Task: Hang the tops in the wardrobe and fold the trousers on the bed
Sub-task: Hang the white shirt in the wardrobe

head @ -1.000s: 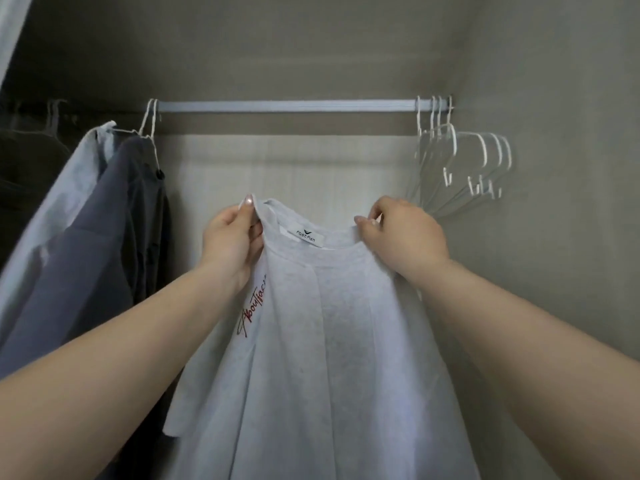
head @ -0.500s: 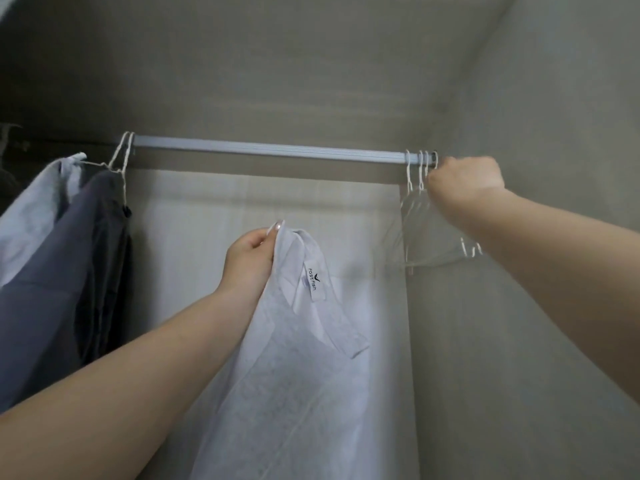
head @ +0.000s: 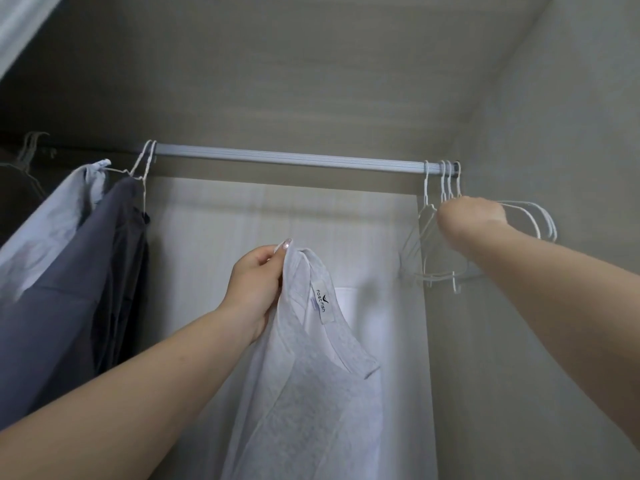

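Below the grey metal wardrobe rail (head: 291, 160), the left hand (head: 254, 289) pinched the pale grey T-shirt's (head: 311, 386) collar while the right hand (head: 469, 220), finger state unclear, reached among white wire hangers (head: 433, 237) at its right end, apparently to fetch one.

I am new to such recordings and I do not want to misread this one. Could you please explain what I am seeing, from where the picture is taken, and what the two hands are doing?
There is no machine here. A person wears a camera on the head, so you look forward over their own two bare arms into a wardrobe.

The left hand pinches a light grey T-shirt near its collar and holds it up; the rest of the shirt hangs down freely.

The right hand reaches among the empty white hangers at the right end of the rail. Its fingers are hidden behind the hand, so whether it has a grip on a hanger cannot be told.

At the left end of the rail, a dark grey top and a pale blue top already hang.
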The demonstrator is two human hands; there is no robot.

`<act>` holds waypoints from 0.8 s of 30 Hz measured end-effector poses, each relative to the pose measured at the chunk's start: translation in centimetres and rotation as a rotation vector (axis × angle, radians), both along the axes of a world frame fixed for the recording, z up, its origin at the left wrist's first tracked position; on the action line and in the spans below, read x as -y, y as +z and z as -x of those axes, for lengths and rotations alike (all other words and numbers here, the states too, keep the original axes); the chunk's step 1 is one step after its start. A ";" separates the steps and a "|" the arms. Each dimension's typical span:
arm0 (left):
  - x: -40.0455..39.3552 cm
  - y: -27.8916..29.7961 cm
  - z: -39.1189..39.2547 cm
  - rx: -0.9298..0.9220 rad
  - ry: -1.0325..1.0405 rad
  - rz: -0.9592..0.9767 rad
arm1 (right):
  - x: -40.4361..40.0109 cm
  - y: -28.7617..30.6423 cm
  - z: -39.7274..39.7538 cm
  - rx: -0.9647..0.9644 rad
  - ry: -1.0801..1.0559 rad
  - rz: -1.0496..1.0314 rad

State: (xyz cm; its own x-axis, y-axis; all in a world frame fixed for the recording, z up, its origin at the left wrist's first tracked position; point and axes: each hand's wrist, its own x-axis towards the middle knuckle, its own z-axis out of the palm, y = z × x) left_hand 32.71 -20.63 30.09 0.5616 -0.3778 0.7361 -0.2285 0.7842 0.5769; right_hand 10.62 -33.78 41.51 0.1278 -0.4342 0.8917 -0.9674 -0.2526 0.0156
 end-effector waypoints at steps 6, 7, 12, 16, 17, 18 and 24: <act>0.3 -0.7 -1.0 0.006 0.007 -0.033 | 1.1 0.6 0.4 0.022 0.104 0.262; 0.4 -0.8 -1.2 0.000 0.007 -0.039 | 1.3 0.6 0.5 0.011 0.127 0.321; 0.4 -1.2 -2.8 -0.034 0.039 -0.041 | 1.8 0.7 1.3 -0.030 0.237 0.493; 0.1 -2.0 -4.9 -0.028 0.157 -0.068 | 1.8 -0.6 2.2 -0.167 0.281 0.609; -0.1 -2.3 -5.5 -0.032 0.188 -0.077 | 1.9 -1.0 2.3 -0.189 0.303 0.617; -0.3 -2.7 -6.2 -0.034 0.225 -0.085 | 1.9 -1.4 2.4 -0.194 0.329 0.615; -1.7 -4.4 -10.0 0.032 0.468 -0.145 | 2.1 -3.4 2.1 -0.191 0.432 0.621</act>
